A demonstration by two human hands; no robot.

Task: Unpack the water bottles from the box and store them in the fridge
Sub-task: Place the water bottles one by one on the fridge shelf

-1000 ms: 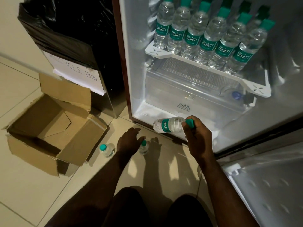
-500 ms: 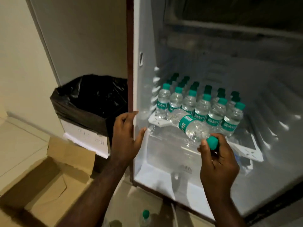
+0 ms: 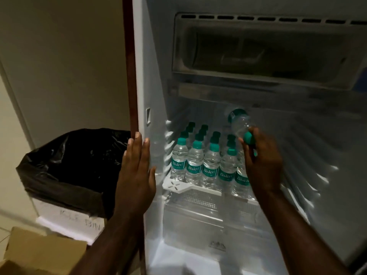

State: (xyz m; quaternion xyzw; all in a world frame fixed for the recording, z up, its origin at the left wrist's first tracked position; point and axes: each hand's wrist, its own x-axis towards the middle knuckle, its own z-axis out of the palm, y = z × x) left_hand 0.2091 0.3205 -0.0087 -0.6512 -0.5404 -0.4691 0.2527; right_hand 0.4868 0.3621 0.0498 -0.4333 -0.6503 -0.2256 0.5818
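Observation:
My right hand (image 3: 262, 161) grips a clear water bottle (image 3: 239, 124) by its green cap end, and the bottle's body points away into the open fridge (image 3: 155, 80), above the stored rows. Several Bisleri bottles (image 3: 195, 165) with green caps stand in rows on the white fridge shelf (image 3: 174, 185). With straight fingers, my left hand (image 3: 137, 171) rests flat against the fridge's left front edge. A corner of the cardboard box (image 3: 39, 253) shows at the bottom left.
A bin lined with a black bag (image 3: 73, 167) and bearing a paper label stands left of the fridge. Below the shelf sits a clear drawer (image 3: 200, 219). A dark freezer compartment (image 3: 264, 50) fills the fridge's top.
The view has risen from the floor to the fridge's inside. My right hand lifted the bottle from floor level to above the shelf rows. My left hand moved onto the fridge's front edge.

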